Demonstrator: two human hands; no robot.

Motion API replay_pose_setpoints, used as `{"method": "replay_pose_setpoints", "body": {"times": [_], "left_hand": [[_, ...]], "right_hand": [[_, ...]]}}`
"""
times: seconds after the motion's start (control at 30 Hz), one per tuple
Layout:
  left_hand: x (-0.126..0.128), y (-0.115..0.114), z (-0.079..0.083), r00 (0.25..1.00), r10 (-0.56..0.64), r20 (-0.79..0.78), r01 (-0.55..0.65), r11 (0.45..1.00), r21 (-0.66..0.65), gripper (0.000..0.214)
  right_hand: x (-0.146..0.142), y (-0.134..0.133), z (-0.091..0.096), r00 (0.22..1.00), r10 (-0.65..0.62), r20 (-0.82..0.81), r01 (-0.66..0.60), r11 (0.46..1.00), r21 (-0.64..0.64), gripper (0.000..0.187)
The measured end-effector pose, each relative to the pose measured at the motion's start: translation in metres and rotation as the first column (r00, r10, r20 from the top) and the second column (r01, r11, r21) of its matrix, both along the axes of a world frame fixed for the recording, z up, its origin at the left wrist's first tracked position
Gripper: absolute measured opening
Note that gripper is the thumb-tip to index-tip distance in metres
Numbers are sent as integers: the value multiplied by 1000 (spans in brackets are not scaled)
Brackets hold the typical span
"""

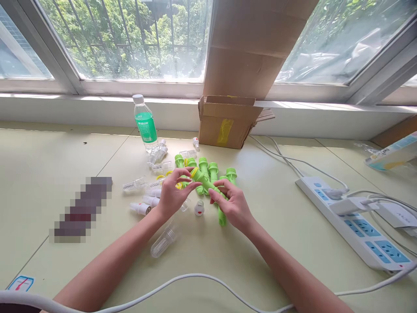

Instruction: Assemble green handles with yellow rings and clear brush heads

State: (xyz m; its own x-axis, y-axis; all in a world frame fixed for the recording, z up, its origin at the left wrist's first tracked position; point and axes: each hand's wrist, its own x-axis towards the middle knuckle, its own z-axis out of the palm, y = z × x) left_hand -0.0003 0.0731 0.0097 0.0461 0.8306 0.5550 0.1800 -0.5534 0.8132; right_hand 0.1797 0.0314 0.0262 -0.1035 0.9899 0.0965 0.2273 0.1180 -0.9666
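Observation:
My right hand (232, 205) is closed round the lower part of a green plastic handle (206, 182) and holds it tilted above the table. The fingers of my left hand (173, 193) pinch a yellow ring (194, 172) at its upper threaded end. Behind it several more green handles (213, 170) lie in a row on the table. Clear plastic caps (163, 240), white small parts (140, 208) and a white piece with a red spot (199, 209) lie around my hands.
A water bottle with a green label (145, 124) stands at the back. An open cardboard box (225, 121) sits by the window sill. A white power strip (355, 221) with plugs lies to the right. A white cable (182, 279) crosses the near table edge.

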Motion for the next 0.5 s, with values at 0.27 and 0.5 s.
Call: {"method": "replay_pose_setpoints", "body": {"times": [0.27, 0.5], "left_hand": [[0, -1, 3, 996, -67, -53, 69, 997, 40, 26], [-1, 1, 1, 997, -40, -68, 44, 997, 57, 22]], "right_hand": [[0, -1, 0, 992, 49, -120, -66, 987, -144, 28], [0, 2, -1, 989, 71, -132, -90, 985, -147, 28]]}}
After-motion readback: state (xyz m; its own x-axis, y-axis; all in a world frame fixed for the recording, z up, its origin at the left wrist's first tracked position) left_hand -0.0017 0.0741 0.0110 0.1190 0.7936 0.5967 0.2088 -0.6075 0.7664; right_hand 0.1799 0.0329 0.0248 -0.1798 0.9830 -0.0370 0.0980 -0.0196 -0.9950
